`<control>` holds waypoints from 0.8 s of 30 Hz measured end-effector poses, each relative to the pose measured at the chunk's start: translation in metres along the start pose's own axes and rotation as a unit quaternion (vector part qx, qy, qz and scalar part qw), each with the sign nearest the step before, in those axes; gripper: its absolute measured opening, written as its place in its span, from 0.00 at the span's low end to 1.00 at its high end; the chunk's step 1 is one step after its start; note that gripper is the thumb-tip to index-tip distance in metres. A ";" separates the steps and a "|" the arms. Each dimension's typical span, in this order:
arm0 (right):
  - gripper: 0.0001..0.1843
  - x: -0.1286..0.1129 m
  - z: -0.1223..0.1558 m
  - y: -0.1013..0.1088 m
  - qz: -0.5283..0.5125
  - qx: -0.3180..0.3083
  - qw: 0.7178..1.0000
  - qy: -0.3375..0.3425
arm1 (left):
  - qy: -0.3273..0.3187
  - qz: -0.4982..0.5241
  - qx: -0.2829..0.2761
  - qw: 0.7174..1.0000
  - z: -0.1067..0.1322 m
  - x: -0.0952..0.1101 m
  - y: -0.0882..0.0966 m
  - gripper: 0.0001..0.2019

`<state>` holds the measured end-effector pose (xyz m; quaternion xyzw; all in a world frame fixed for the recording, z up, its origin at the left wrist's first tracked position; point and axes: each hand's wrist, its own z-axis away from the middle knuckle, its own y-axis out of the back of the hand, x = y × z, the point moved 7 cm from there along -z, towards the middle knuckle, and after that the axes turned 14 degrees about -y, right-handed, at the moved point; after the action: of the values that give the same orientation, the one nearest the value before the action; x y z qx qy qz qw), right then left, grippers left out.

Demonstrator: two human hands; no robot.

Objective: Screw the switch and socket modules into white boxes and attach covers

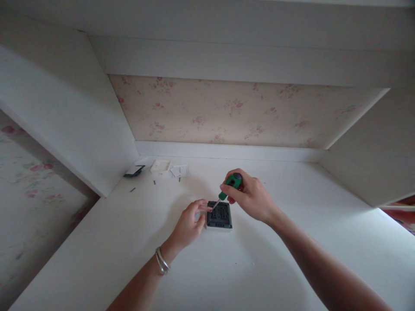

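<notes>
A square wall socket (pixel 223 218), dark grey on top with a white rim below, lies flat on the white surface between my hands. My right hand (pixel 248 192) is wrapped round the green and black handle of a screwdriver (pixel 231 183). Its metal shaft slants down to the left, and the tip meets the socket near its upper left corner. My left hand (pixel 191 222), with silver bangles (pixel 161 261) at the wrist, grips the socket's left edge. Its fingertips reach over the top beside the screwdriver tip; whether they also pinch a small screw cannot be made out.
Along the back left lie a dark-and-white panel (pixel 134 171), a white box-like piece (pixel 161 166), flat white plates (pixel 180 171) and several small screws (pixel 154 182). White side walls and an overhead board enclose the white desk (pixel 275 268); floral wallpaper (pixel 210 114) covers the back.
</notes>
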<state>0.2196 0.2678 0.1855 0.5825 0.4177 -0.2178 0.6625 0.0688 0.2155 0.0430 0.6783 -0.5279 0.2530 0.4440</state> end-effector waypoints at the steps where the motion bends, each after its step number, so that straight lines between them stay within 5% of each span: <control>1: 0.09 0.001 -0.001 0.001 -0.002 0.001 1.000 -0.005 | 0.005 0.002 -0.001 1.000 0.000 0.000 -0.001 0.19; 10: 0.08 0.002 -0.003 0.000 -0.005 -0.012 1.000 -0.021 | 0.019 -0.030 -0.031 0.999 0.000 -0.005 0.004 0.21; 16: 0.08 0.001 -0.001 0.000 -0.008 -0.017 1.000 -0.022 | -0.039 -0.068 -0.140 0.987 -0.006 -0.008 -0.005 0.48; 24: 0.07 0.000 0.003 0.001 0.007 -0.015 1.000 -0.021 | -0.044 -0.081 -0.142 0.986 -0.008 -0.015 -0.014 0.43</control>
<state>0.2211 0.2652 0.1861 0.5708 0.4029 -0.2194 0.6810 0.0780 0.2305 0.0304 0.6590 -0.5210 0.1087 0.5315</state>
